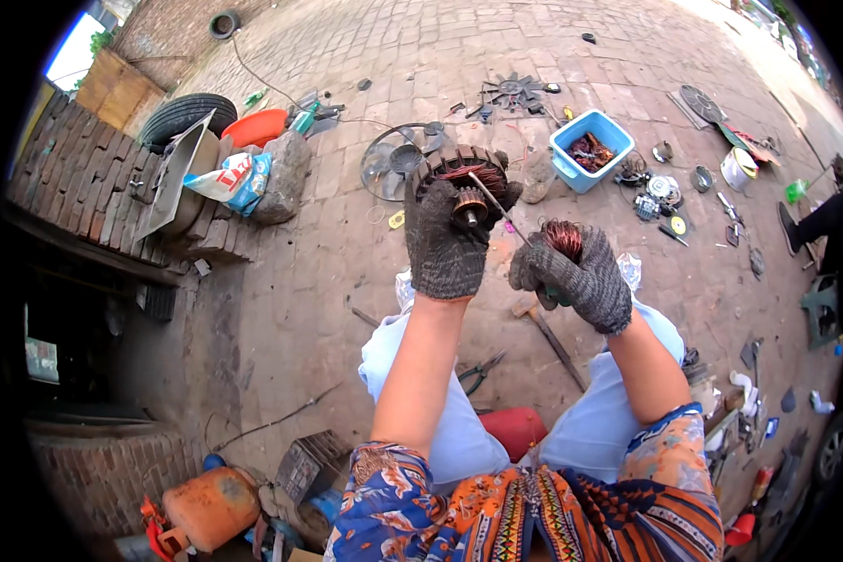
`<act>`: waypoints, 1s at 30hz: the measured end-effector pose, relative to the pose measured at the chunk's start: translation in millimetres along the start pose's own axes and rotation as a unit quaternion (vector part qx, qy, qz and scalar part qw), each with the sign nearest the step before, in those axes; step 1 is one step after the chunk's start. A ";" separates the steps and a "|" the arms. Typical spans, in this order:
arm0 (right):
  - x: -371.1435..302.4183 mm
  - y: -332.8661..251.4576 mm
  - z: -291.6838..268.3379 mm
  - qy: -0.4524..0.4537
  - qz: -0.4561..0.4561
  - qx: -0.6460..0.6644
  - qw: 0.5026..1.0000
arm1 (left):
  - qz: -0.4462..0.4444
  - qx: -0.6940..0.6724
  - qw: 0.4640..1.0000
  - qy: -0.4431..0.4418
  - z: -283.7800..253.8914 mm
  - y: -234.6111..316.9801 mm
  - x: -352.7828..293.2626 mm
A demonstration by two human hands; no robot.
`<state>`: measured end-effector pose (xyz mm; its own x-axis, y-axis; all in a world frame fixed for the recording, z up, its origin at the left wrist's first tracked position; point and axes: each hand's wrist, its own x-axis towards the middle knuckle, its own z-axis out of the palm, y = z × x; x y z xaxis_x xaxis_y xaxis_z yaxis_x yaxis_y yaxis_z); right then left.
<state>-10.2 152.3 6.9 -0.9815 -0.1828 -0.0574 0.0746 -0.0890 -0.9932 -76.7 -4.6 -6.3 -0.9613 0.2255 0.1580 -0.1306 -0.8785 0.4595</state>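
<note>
In a grey knit glove, my left hand (pixel 445 239) is closed round a motor armature (pixel 461 170) with a slotted rim, copper windings and a commutator with its shaft end pointing towards me. My right hand (pixel 576 276), gloved alike, is closed on a screwdriver (pixel 501 208). Its thin metal shaft slants up and left, and the tip reaches the armature's windings. A bit of green, probably the handle, shows under the right fingers. A tangle of copper wire (pixel 563 238) is also bunched in the right hand.
Beyond my hands stands a blue basin (pixel 590 150) with copper scrap inside. A hammer (pixel 553 342) and pliers (pixel 480 371) lie between my legs. A fan guard (pixel 384 169) and black fan blades (pixel 513 91) rest farther off. An orange gas cylinder (pixel 211 506) is at lower left.
</note>
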 end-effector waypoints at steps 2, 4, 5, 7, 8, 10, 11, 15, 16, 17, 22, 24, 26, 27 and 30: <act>-4.3 -2.0 -3.0 -0.057 0.067 0.020 0.996 | 0.038 0.040 0.998 0.011 -0.6 1.3 0.1; -4.7 -0.2 -4.3 -0.061 0.046 0.002 0.997 | 0.065 0.106 0.992 0.015 -8.6 3.4 2.8; -4.7 -0.9 -5.2 -0.054 0.039 -0.004 0.998 | 0.062 0.125 0.990 0.030 -1.9 4.4 1.1; -3.1 -0.9 -8.1 -0.035 0.023 -0.030 0.999 | 0.049 0.155 0.986 0.042 -5.5 6.9 -0.3; -1.7 -1.2 -10.4 -0.023 0.014 -0.053 0.998 | 0.043 0.169 0.984 0.047 -6.8 8.3 -1.0; -1.6 -2.0 -12.5 -0.013 0.023 -0.080 0.996 | 0.032 0.185 0.981 0.042 -5.3 9.6 -2.4; -2.3 -2.7 -12.3 -0.015 0.042 -0.084 0.996 | 0.027 0.193 0.980 0.040 -4.6 10.0 -3.6; -4.6 -7.6 -7.5 -0.025 0.094 -0.064 0.993 | 0.054 0.244 0.968 0.037 -3.8 10.6 -7.1; -5.2 -6.7 -7.5 -0.019 0.087 -0.064 0.994 | 0.055 0.254 0.965 0.036 -8.0 12.2 -7.1; -5.8 -5.1 -8.9 -0.013 0.081 -0.065 0.995 | 0.056 0.263 0.963 0.035 -10.6 13.3 -6.8; -3.5 4.7 -7.8 0.088 -0.057 -0.100 0.989 | -0.007 0.219 0.974 0.057 -8.2 17.7 -9.3; -3.2 0.9 -3.5 0.113 -0.111 -0.039 0.987 | -0.052 0.189 0.978 0.071 -10.1 17.6 -12.4; -0.2 15.3 -11.3 0.113 -0.175 -0.135 0.969 | -0.096 0.149 0.981 0.081 -17.9 13.7 -13.9; 0.9 18.4 -12.2 0.111 -0.216 -0.167 0.956 | -0.061 0.356 0.932 0.002 -17.0 12.2 -15.5; 1.6 16.4 -5.7 0.068 -0.258 -0.193 0.944 | -0.020 0.535 0.843 -0.052 -15.1 10.0 -19.7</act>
<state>-11.6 156.1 -10.0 -0.8847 -0.0825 0.4587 -0.4645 0.2366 -0.8534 -62.7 -24.1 -18.0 -0.9276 0.3305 0.1739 0.1843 0.0003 0.9829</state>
